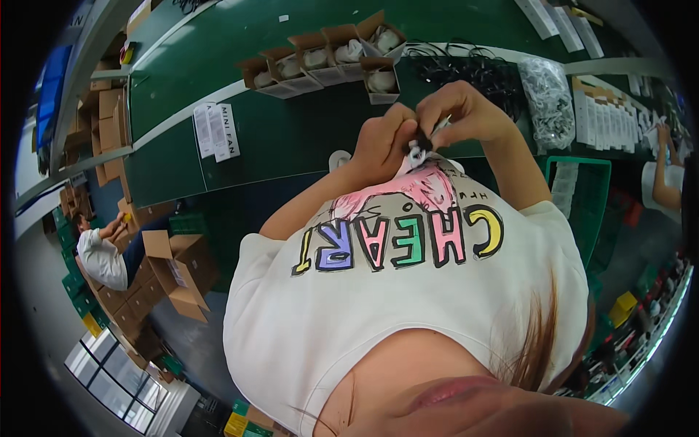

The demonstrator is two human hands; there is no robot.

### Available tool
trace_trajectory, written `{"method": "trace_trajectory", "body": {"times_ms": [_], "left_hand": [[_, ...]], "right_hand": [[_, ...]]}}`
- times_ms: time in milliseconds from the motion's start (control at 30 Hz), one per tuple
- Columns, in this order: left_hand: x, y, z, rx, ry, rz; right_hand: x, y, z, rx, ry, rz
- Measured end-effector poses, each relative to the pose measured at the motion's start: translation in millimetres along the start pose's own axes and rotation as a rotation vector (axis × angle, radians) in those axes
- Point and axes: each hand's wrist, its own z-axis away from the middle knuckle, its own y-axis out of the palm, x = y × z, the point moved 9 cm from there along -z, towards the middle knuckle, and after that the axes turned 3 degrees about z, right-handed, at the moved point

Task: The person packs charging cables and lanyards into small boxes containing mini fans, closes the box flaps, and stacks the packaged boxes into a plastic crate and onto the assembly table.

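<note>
Close in front of my chest, at the table's near edge, my two hands meet. My left hand is closed, its thumb and fingers pinching a small black bundle that looks like a coiled cable. My right hand is bent over the same bundle with its fingers and thumb pressed together. A thin pale strip shows between its fingertips. Fingers hide most of the bundle. Just beyond my hands lies a heap of loose black cables. A white rounded thing is partly hidden behind my left forearm.
Several open cardboard boxes with white-wrapped items stand across the green table. Printed sheets lie at left. A clear bag of small parts and a row of white boxes are right, above a green crate. Other people work both sides.
</note>
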Motion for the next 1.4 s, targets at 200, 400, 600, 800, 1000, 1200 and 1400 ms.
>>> {"method": "trace_trajectory", "body": {"times_ms": [200, 400, 600, 800, 1000, 1200, 1400], "left_hand": [[14, -12, -2, -0.020, -0.005, -0.432], [71, -12, 15, -0.054, -0.463, 0.395], [125, -15, 28, -0.182, -0.559, 0.700], [111, -56, -10, -0.271, -0.145, -0.513], [140, -21, -30, 0.040, -0.098, -0.939], [109, -30, -23, -0.111, -0.065, -0.836], [133, -66, -12, -0.366, -0.285, -0.438]], "right_hand": [[-8, -37, -11, -0.486, 0.099, 0.847], [-30, -16, -30, -0.062, -0.059, 0.282], [-59, -38, -25, -0.353, -0.026, -0.058], [-86, -62, -13, -0.330, 0.097, 0.427], [-95, -41, -8, -0.335, 0.129, 0.502], [-87, -40, -6, -0.418, 0.091, 0.590], [-71, -40, -30, -0.395, -0.084, 0.714]]}}
